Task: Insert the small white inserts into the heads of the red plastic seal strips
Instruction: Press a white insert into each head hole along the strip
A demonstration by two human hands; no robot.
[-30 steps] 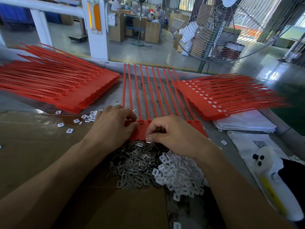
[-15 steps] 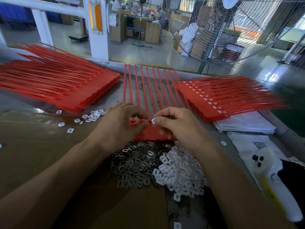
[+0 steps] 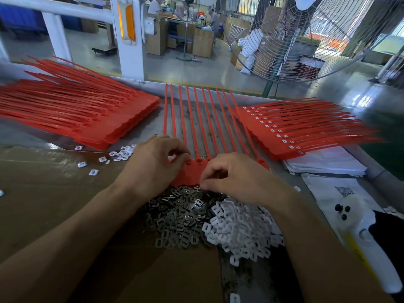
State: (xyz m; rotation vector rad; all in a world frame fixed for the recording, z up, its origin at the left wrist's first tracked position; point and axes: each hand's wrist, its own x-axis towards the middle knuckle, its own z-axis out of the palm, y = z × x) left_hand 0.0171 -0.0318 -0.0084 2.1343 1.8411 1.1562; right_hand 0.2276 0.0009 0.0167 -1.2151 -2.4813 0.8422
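Head view: the right hand (image 3: 238, 178) has dropped back from the heads of the red seal strips (image 3: 192, 169) to the strips' near edge, right above the grey metal clips (image 3: 179, 217) and the heap of white inserts (image 3: 242, 228). Half a second ago it was up at the second head beside the left hand (image 3: 157, 162), fingertips holding something white. Now its fingers are curled, tips pinched low, but what they hold, if anything, I cannot tell. The left hand stays on the row's left end, fingers bent and thumb pressing near the first heads. The strips lie flat on the table (image 3: 28, 136), tails pointing away. My guess: one insert is placed and the right hand is fetching the next.
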